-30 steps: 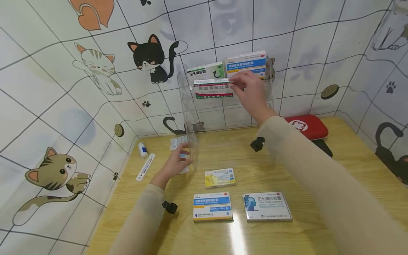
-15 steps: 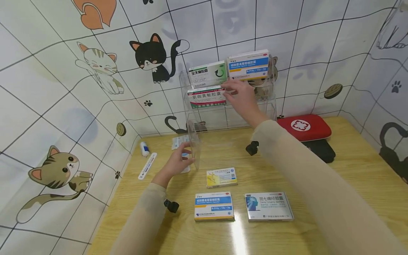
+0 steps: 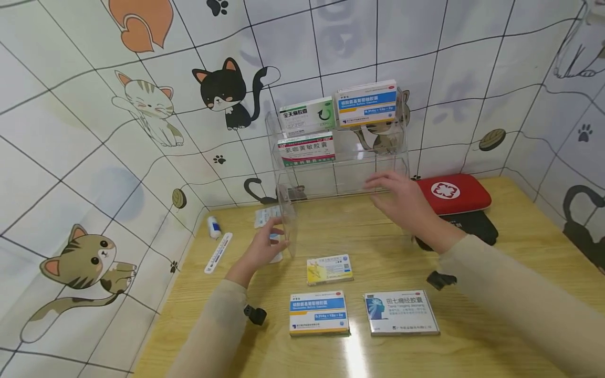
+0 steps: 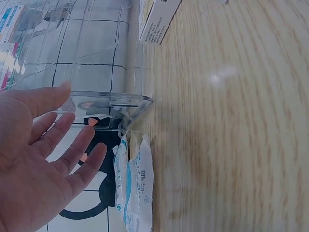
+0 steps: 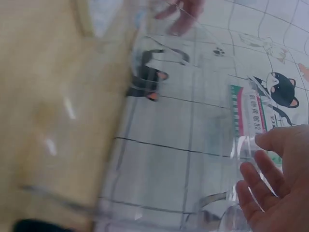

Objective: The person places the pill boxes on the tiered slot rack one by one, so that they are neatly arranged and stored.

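Two empty, loosely spread hands, left hand [image 3: 260, 247] and right hand [image 3: 404, 203], by one clear rack [image 3: 368, 157]

Three box fronts show on it: one white box [image 3: 307, 150] with red and green bands, lower left, under one green-and-white box [image 3: 306, 116], and one blue-and-white box [image 3: 367, 103]; three more boxes [image 3: 319, 313] on the tabletop [image 3: 283, 359]

A red case [image 3: 454, 194] with a white flower sign sits at the far right of the wooden table [image 3: 264, 354], and a black case [image 3: 475, 226] lies by its near edge. At the far left is a little white and blue bottle [image 3: 214, 227] — a thin white strip [image 3: 218, 253] lies just nearer. A white and blue packet [image 3: 267, 216] is to their right. The wall [image 3: 472, 68] has black lines and pictures — 1 black cat [image 3: 222, 86], 1 white striped cat [image 3: 147, 102], 1 brown cat [image 3: 87, 257] and 1 orange shape [image 3: 158, 21].
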Tool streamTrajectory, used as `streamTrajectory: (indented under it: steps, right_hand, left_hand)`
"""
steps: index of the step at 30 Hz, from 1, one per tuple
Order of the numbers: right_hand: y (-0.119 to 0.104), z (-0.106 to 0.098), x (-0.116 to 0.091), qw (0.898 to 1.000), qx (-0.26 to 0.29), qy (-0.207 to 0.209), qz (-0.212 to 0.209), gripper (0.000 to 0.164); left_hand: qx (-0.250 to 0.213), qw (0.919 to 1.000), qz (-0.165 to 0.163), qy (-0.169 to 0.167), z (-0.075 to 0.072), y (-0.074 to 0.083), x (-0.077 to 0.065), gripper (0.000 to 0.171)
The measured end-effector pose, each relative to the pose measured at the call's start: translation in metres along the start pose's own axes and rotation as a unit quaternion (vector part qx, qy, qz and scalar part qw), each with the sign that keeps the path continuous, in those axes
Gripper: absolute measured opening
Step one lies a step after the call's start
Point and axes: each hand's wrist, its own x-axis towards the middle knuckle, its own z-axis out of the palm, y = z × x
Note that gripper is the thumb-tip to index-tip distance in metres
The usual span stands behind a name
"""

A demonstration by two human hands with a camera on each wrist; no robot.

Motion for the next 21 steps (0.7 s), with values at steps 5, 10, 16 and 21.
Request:
streamTrajectory:
  steps: [5, 10, 16, 21]
  right_hand:
    - [0.013, -0.021, -0.068, 0.998, -0.035, -0.041, 0.023, 0.031]
    - [0.02, -0.034, -0.11, 0.997, -0.055, -0.047, 0.011, 0.039]
    - [0.017, -0.041, -0.129, 0.994, -0.057, -0.084, 0.035, 0.038]
    - [0.01, -0.042, -0.145, 0.987, -0.041, -0.137, 0.068, 0.037]
  left_hand:
    - [-0.006, 1.0, 0.008, 0.0, 0.006, 0.0, -0.001, 0.062]
    - [-0.003, 1.0, 0.005, -0.006, 0.005, -0.002, -0.002, 0.063]
    - [0.0, 1.0, -0.007, -0.004, 0.0, -0.003, -0.001, 0.065]
    - [0.001, 0.9999, -0.007, -0.011, -0.002, -0.002, 0.0, 0.066]
